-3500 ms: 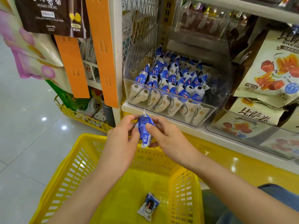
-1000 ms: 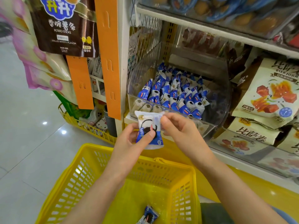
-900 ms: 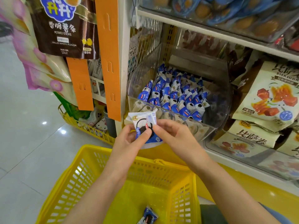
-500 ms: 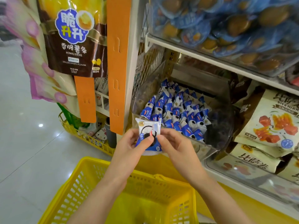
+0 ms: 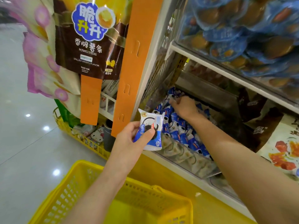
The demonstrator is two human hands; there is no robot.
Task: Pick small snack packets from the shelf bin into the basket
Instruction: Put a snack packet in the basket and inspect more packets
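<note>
My left hand point(image 5: 129, 139) holds one blue-and-white snack packet point(image 5: 151, 126) upright, thumb across its front, just in front of the clear shelf bin point(image 5: 191, 160). The bin is filled with several rows of the same blue-and-white packets point(image 5: 182, 133). My right hand point(image 5: 184, 105) reaches deep into the bin, fingers bent down onto the packets at the back; whether it grips one is hidden. The yellow basket point(image 5: 145, 188) sits below my left arm, its inside mostly out of frame.
An orange strip point(image 5: 135, 62) and white upright edge the bin's left side. A brown potato-stick bag point(image 5: 90, 38) hangs at left. A shelf of blue-wrapped cakes point(image 5: 242, 29) is above, cream snack bags point(image 5: 283, 151) to the right, another yellow basket point(image 5: 84, 136) on the floor.
My right hand let go of the packet and reached into the back of the bin. My left hand now holds the packet alone. The view tilted upward, hiding the basket floor.
</note>
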